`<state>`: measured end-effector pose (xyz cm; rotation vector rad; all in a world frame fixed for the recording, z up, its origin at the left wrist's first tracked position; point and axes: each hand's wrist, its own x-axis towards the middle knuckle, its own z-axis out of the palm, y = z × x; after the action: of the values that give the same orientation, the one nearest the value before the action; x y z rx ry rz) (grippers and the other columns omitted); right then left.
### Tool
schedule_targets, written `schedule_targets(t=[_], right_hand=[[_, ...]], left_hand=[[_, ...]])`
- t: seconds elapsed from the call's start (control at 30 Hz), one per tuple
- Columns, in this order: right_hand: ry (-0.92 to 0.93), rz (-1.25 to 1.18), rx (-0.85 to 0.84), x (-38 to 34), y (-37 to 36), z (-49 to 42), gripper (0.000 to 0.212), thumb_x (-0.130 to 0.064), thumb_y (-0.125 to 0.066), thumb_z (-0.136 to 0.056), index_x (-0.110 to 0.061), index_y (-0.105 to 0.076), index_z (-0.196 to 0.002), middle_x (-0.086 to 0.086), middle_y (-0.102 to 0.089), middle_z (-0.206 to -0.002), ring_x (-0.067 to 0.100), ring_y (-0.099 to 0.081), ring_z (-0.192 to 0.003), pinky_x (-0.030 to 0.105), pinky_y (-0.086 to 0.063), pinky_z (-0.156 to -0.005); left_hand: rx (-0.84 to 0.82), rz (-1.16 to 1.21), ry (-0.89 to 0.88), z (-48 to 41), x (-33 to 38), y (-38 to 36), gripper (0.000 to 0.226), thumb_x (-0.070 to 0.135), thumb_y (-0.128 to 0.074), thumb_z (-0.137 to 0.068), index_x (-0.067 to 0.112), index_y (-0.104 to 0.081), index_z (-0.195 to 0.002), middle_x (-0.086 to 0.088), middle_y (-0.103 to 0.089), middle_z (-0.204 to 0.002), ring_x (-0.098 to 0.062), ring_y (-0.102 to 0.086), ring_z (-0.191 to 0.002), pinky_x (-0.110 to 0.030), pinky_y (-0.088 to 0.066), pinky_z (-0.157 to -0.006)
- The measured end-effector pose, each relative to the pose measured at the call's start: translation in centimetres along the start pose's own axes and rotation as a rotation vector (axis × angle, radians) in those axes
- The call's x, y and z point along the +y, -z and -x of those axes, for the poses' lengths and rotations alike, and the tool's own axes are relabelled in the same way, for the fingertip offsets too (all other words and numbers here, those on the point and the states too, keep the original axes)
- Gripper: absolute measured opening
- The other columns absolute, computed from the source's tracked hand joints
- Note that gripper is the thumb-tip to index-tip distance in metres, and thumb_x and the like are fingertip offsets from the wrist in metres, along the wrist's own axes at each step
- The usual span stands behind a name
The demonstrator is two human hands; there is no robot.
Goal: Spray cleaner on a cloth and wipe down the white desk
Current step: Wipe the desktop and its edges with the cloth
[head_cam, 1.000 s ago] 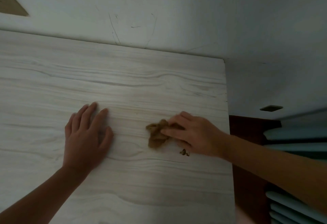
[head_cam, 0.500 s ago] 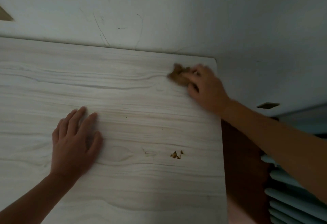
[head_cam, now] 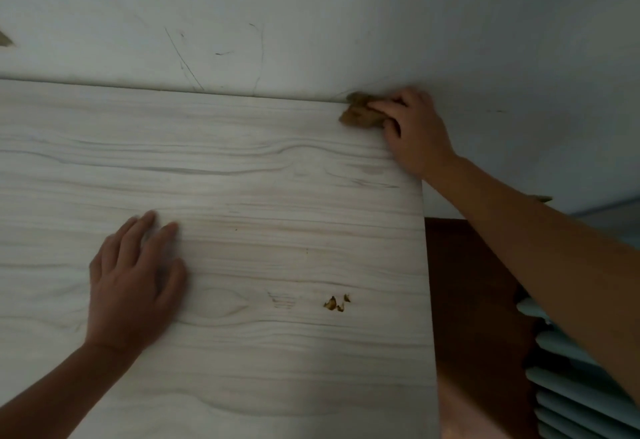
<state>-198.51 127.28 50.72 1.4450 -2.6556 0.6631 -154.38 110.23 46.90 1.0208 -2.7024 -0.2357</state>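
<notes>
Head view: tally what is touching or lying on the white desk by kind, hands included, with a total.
hands: 2, the left hand flat, the right hand curled
brown cloth: 1, gripped by the right hand
small brown scraps: 3, lying loose
total: 6

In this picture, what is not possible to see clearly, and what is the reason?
Head view only.
1. Cloth: the right hand covers part of it, so its whole shape is hidden.
2. Left hand: the fingertips are blurred.
3. Brown bits on the desk: too small to identify.
4. Slatted thing at lower right: cut off by the frame edge.
</notes>
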Motion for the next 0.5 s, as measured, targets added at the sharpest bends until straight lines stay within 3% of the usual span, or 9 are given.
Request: schedule_targets(t=[0.17,0.27,0.37,0.43,0.5], right_hand=[[0.045,-0.023,-0.012,-2.6,0.1,4.5,0.038,-0.016,-0.055,-0.095,-0.021,-0.064,-0.131,0.008,-0.055,-0.118,0.028,-0.048,-0.110,0.040,-0.052,-0.082],[0.283,-0.056,-0.128,-4.5,0.9,9.4,0.039,-0.018,-0.060,-0.093,-0.018,-0.063,-0.132,0.008,-0.056,-0.121,0.024,-0.049,-0.107,0.031,-0.051,-0.077],[0.564,0.008,-0.267,-4.0,1.8,10.8,0.039,-0.024,-0.055,-0.097,-0.018,-0.061,-0.135,0.007,-0.056,-0.122,0.021,-0.049,-0.108,0.021,-0.040,-0.079],[0.553,0.042,-0.255,-2.7,1.8,8.7,0.038,-0.025,-0.054,-0.097,-0.018,-0.061,-0.134,0.009,-0.057,-0.120,0.023,-0.051,-0.106,0.025,-0.044,-0.077],[0.403,0.055,-0.164,-1.3,1.3,5.8,0.038,-0.019,-0.058,-0.095,-0.017,-0.063,-0.133,0.012,-0.059,-0.118,0.029,-0.052,-0.105,0.035,-0.051,-0.079]], left_hand=[[0.001,-0.011,-0.002,0.1,-0.1,-0.1,0.060,0.045,-0.045,-0.091,0.022,-0.052,-0.146,-0.008,-0.042,-0.159,-0.035,-0.036,-0.148,-0.053,-0.032,-0.114],[0.008,-0.008,0.001,0.1,-0.1,-0.1,0.060,0.045,-0.045,-0.092,0.022,-0.052,-0.146,-0.008,-0.043,-0.159,-0.035,-0.037,-0.148,-0.053,-0.032,-0.114],[0.006,-0.015,-0.004,0.1,0.1,0.1,0.060,0.045,-0.045,-0.092,0.021,-0.053,-0.146,-0.009,-0.043,-0.158,-0.035,-0.037,-0.147,-0.053,-0.033,-0.114],[-0.004,-0.013,0.003,0.0,0.2,0.2,0.060,0.045,-0.044,-0.092,0.021,-0.053,-0.146,-0.009,-0.044,-0.158,-0.036,-0.038,-0.147,-0.053,-0.033,-0.114],[-0.018,-0.006,0.019,-0.1,0.5,0.4,0.061,0.045,-0.044,-0.091,0.021,-0.052,-0.146,-0.009,-0.044,-0.158,-0.036,-0.037,-0.147,-0.054,-0.033,-0.113]])
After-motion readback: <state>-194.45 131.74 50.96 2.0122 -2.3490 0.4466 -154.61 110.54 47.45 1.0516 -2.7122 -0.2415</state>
